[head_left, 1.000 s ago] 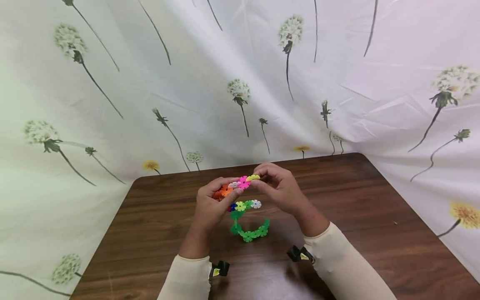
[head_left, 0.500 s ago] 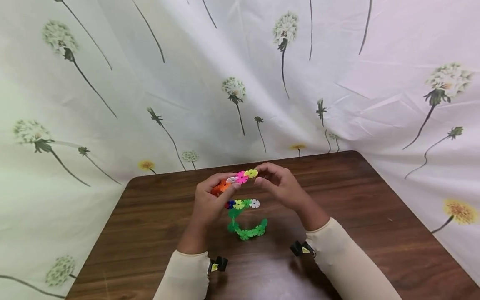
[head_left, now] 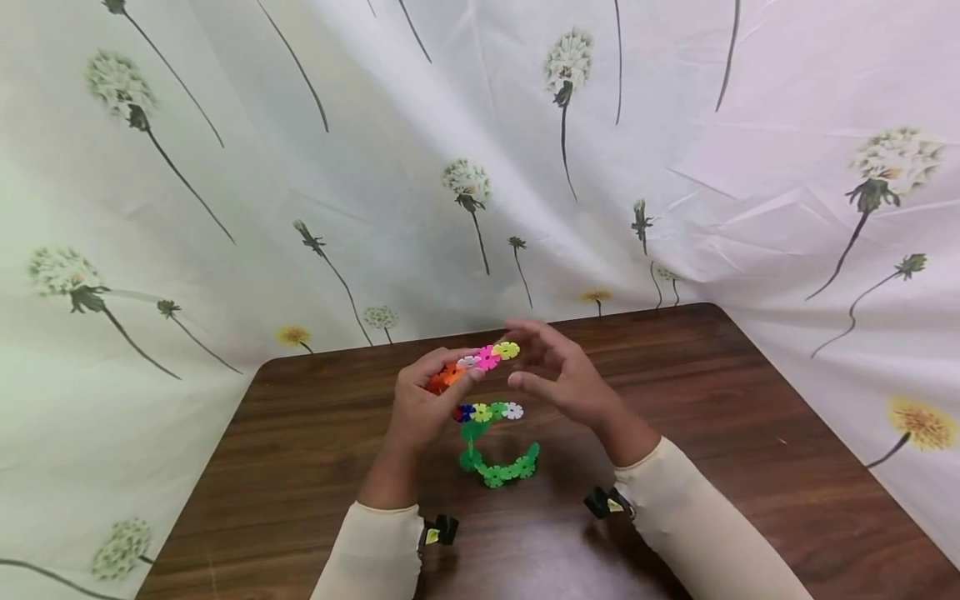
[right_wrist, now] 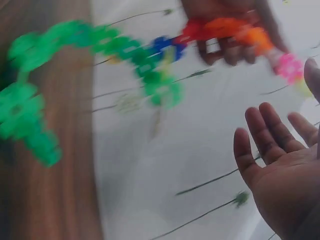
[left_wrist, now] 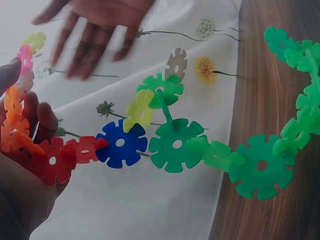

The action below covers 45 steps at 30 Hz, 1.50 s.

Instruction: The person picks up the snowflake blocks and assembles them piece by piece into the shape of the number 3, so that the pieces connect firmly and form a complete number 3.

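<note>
A chain of slotted plastic flower discs hangs from my left hand (head_left: 418, 408), which grips it around the red and orange discs (left_wrist: 14, 102). Past those, a white disc (head_left: 468, 362), a pink disc (head_left: 488, 357) and a yellow disc (head_left: 507, 350) make up its upper end. Below the hand the chain runs through a blue disc (left_wrist: 121, 143) into a curved row of green discs (head_left: 495, 476). A short branch off it ends in a white disc (left_wrist: 176, 64). Beside the yellow end, my right hand (head_left: 566, 383) holds nothing, fingers spread in the right wrist view.
A brown wooden table (head_left: 720, 417) lies beneath the hands. Behind it hangs a pale cloth (head_left: 405, 192) printed with dandelions. Black wrist-worn devices show at both cream sleeves (head_left: 375, 542).
My right fingers have let go of the yellow disc and drawn slightly apart from it. The left hand still grips the chain in nearly the same place.
</note>
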### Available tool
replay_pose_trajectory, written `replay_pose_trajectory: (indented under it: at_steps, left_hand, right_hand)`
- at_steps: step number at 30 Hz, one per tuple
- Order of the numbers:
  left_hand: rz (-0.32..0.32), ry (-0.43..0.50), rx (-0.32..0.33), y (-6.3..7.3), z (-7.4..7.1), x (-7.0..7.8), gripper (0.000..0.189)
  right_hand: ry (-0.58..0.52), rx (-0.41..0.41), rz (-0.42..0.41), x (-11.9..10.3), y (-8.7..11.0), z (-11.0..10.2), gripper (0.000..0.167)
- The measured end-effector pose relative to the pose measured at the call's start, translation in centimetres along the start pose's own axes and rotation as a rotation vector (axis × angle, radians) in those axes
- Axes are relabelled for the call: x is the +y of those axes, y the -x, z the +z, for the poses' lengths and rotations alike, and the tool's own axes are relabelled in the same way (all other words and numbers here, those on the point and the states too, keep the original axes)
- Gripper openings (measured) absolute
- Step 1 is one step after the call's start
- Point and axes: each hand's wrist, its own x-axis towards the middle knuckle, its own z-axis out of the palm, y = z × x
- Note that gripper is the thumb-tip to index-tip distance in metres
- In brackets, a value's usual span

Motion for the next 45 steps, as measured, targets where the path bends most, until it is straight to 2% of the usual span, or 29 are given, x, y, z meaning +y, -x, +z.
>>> replay_pose_trajectory:
  at_steps: [3,5,9,13,17,21,24,28,31,34,40,45]
  left_hand:
    - [0.001,0.000,0.006,-0.1,0.0,0.1,0.027]
    - [-0.005,-0.001,0.003,-0.1,-0.1,0.2,0.028]
    - [-0.027,0.002,-0.019,0.0,0.0,0.2,0.031]
    - [-0.064,-0.015,-0.041,-0.1,-0.1,0.2,0.044]
    - [-0.109,-0.034,-0.041,0.2,-0.6,-0.2,0.057]
    - [-0.214,-0.024,-0.046,1.2,-1.1,-1.1,0.059]
    - [-0.323,0.016,-0.092,2.4,-1.1,-2.4,0.065]
    - [-0.432,0.092,-0.170,3.8,-0.5,-4.3,0.071]
    - [-0.464,0.128,-0.184,4.5,-0.1,-5.1,0.073]
    - [-0.479,0.144,-0.161,4.9,0.3,-5.4,0.078]
    - [-0.498,0.126,-0.102,4.9,0.8,-5.4,0.081]
    - [-0.489,0.108,-0.096,4.8,1.2,-5.4,0.076]
  right_hand:
    - [0.000,0.027,-0.100,-1.5,-0.6,0.3,0.059]
    - [0.009,0.041,-0.136,-2.0,-0.9,0.6,0.048]
    - [0.008,0.067,-0.170,-2.2,-1.0,0.9,0.027]
    - [-0.024,0.097,-0.184,-1.9,-1.0,0.9,0.017]
    - [-0.038,0.121,-0.172,-1.9,-1.0,0.7,0.012]
    - [-0.048,0.152,-0.142,-1.9,-1.1,0.5,0.011]
    - [-0.051,0.180,-0.118,-1.8,-1.1,0.4,0.011]
    - [-0.070,0.202,-0.075,-1.4,-1.2,0.3,0.012]
    - [-0.101,0.212,-0.024,-1.1,-1.1,0.2,0.013]
    - [-0.113,0.229,0.013,-0.7,-1.1,0.1,0.015]
    - [-0.115,0.258,0.029,-0.2,-1.1,-0.3,0.015]
    - [-0.140,0.267,0.083,0.5,-1.0,-0.6,0.018]
